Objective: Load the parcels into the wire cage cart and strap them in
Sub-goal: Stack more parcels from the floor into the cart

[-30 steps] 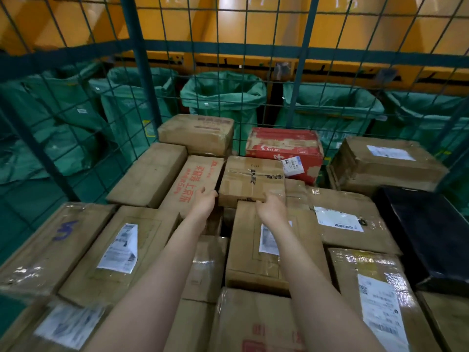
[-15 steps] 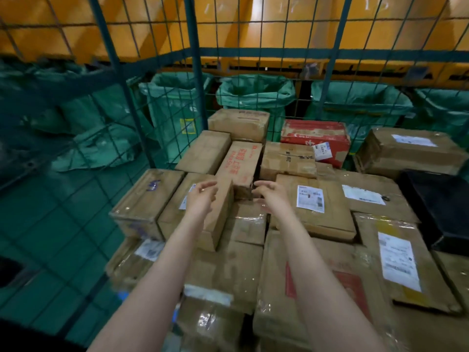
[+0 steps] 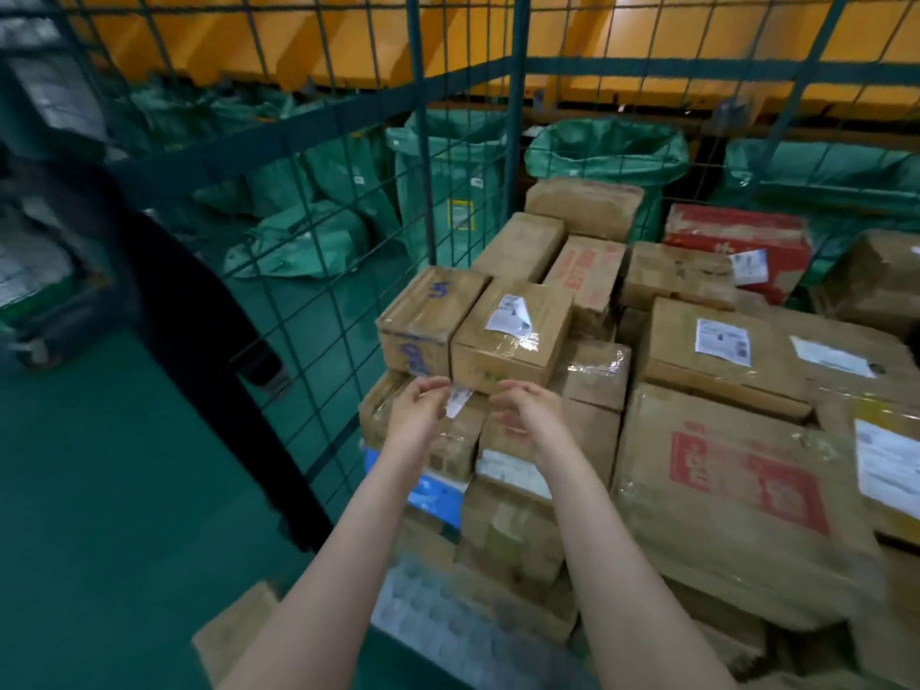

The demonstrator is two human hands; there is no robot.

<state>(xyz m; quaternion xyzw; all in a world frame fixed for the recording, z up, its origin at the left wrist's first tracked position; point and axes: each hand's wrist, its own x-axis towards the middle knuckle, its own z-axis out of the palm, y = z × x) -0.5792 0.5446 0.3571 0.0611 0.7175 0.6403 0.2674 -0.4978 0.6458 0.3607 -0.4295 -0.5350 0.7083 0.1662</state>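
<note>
Taped cardboard parcels (image 3: 513, 336) stacked tightly, inside green wire cage cart (image 3: 423, 141)

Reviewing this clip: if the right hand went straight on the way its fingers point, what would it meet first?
Probably the near face of the tape-wrapped brown cardboard box with the peeling white label, just ahead of the right hand; depth is unclear.
</note>
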